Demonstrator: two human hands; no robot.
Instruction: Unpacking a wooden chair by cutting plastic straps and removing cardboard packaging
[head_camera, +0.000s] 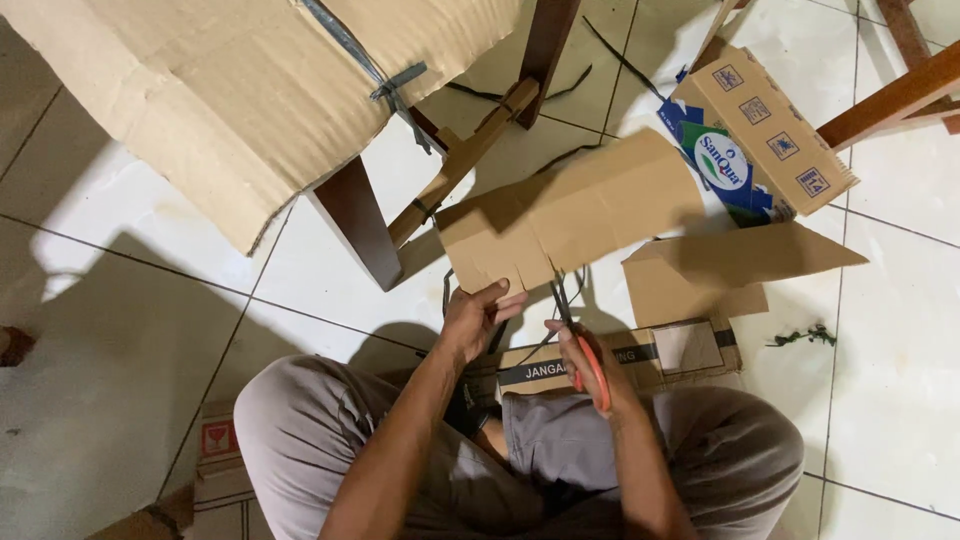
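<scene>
Head view, looking down: flat cardboard sheet (565, 225) just above both hands, lower edge pinched in closed left hand (478, 315). Light, stiff along the flutes, prone to flop at creases; best gripped close beside the cut line. Right hand (585, 360) curled shut round orange-handled scissors (575, 330), blades at the sheet's edge, tips hard to make out. Printed box (755, 135) well beyond right hand. Chair leg (355, 220) past left hand. Lap hides cardboard beneath wrists.
</scene>
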